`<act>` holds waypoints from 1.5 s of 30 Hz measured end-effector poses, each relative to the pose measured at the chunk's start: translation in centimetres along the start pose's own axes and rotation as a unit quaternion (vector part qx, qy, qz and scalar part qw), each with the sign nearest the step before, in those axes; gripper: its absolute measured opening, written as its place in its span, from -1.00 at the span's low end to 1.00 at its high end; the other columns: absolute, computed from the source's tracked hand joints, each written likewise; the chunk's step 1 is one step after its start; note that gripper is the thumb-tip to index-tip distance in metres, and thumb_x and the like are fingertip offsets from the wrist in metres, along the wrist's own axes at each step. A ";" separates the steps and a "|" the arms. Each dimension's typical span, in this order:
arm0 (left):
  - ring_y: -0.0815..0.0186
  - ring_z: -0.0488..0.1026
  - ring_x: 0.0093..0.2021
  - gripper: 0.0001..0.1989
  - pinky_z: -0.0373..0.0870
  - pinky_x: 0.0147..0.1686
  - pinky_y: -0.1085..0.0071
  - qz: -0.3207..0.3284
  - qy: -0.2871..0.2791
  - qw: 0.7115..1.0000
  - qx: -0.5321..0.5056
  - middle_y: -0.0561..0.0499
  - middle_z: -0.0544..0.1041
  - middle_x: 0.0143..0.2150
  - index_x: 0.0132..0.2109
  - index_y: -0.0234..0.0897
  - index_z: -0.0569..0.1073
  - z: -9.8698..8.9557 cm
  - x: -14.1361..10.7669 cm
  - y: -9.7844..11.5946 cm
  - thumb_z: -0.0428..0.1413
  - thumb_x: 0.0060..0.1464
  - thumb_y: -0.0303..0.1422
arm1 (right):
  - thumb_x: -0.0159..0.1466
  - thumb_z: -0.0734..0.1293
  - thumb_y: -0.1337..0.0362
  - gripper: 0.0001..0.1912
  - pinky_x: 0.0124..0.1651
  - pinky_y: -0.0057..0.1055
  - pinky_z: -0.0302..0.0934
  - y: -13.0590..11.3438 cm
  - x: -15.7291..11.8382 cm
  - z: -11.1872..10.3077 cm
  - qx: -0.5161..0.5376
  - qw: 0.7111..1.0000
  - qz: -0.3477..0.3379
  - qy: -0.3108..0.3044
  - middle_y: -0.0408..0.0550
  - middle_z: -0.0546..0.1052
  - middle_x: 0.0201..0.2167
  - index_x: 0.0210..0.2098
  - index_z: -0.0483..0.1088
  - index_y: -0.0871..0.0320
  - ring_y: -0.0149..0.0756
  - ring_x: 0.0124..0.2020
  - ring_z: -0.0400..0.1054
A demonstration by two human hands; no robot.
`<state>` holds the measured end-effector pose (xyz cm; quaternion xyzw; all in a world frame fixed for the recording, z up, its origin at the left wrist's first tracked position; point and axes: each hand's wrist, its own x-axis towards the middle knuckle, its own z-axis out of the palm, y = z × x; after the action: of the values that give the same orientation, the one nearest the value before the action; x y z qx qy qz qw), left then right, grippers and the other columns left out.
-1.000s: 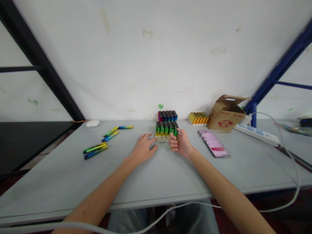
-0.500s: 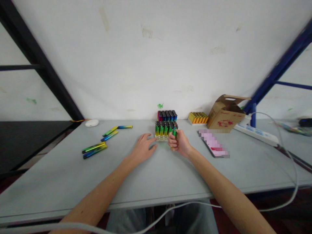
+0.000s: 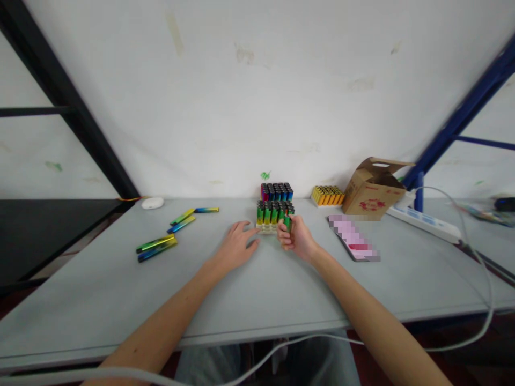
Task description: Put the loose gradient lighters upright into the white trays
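A green lighter (image 3: 287, 222) is gripped upright in the right hand (image 3: 295, 238), fingers curled tight round it w/ the thumb at its top, just in front of the near tray of lighters (image 3: 273, 213) at the table's (image 3: 257, 300) centre. The lighter's lower part is hidden by the fingers. The left hand (image 3: 235, 247) is laid palm-down on the table, fingers spread & relaxed, nothing held; its fingertips are seen just beside the tray's left front corner, though contact can't be told. A 2nd tray of dark blue/red lighters (image 3: 277, 191) is set directly behind the 1st, near the wall. A batch of yellow lighters (image 3: 327, 195) is placed to the right of that, beside an open cardboard box (image 3: 373, 192). A pink flat item (image 3: 354, 237), blurred, lies right of the right hand. Several long green-blue sticks (image 3: 169, 236) are scattered on the table's left side, well apart from both hands, w/ a small white object (image 3: 153, 203) beyond them. A white power strip (image 3: 426, 222) is seen at far right.
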<state>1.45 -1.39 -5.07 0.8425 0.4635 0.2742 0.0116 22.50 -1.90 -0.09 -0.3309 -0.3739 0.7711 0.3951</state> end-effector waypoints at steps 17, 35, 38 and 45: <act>0.03 0.30 0.16 -0.64 0.26 0.19 0.04 -0.015 -0.034 0.999 0.026 -0.22 0.40 0.12 0.10 -0.23 0.48 -0.6 0.0 0.4 0.07 0.18 -0.31 | 0.12 0.42 0.01 -0.68 -0.19 -0.34 0.37 -1.4 -0.4 -2.1 -0.193 0.920 -0.322 0.114 -0.04 0.49 -0.08 -0.25 0.45 0.09 -0.20 -0.06 0.37; 0.06 0.40 0.08 -0.65 0.30 0.15 0.06 0.030 -0.032 0.998 0.038 -0.23 0.53 0.01 0.10 -0.30 0.48 -0.4 0.4 0.3 0.04 0.20 -0.35 | 0.20 0.40 0.23 -0.86 0.14 -0.08 0.23 0.9 0.8 -2.6 -0.552 0.660 -0.476 0.183 0.03 0.55 -0.18 -0.23 0.47 0.08 -0.09 0.08 0.35; 0.10 0.42 0.07 -0.65 0.29 0.16 0.07 0.048 -0.028 0.998 0.022 -0.18 0.53 0.04 0.10 -0.28 0.47 -0.4 0.4 0.2 0.04 0.19 -0.37 | 0.19 0.42 0.25 -0.88 0.20 0.01 0.16 1.0 1.0 -2.7 -0.598 0.613 -0.486 0.173 0.03 0.54 -0.08 -0.25 0.48 0.07 -0.05 0.17 0.26; 0.10 0.41 0.10 -0.65 0.28 0.17 0.05 0.038 -0.032 0.999 0.006 -0.13 0.53 0.09 0.10 -0.26 0.46 -0.6 0.4 0.5 0.04 0.18 -0.38 | 0.15 0.47 0.18 -0.82 0.19 0.02 0.17 0.7 1.4 -3.5 -0.621 0.556 -0.511 0.211 0.07 0.45 0.03 -0.26 0.55 0.07 -0.01 0.16 0.23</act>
<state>1.66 -1.49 -4.22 0.8678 0.4324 0.2446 0.0107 24.43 0.16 -2.71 -0.4008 -0.7720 -0.0757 0.4874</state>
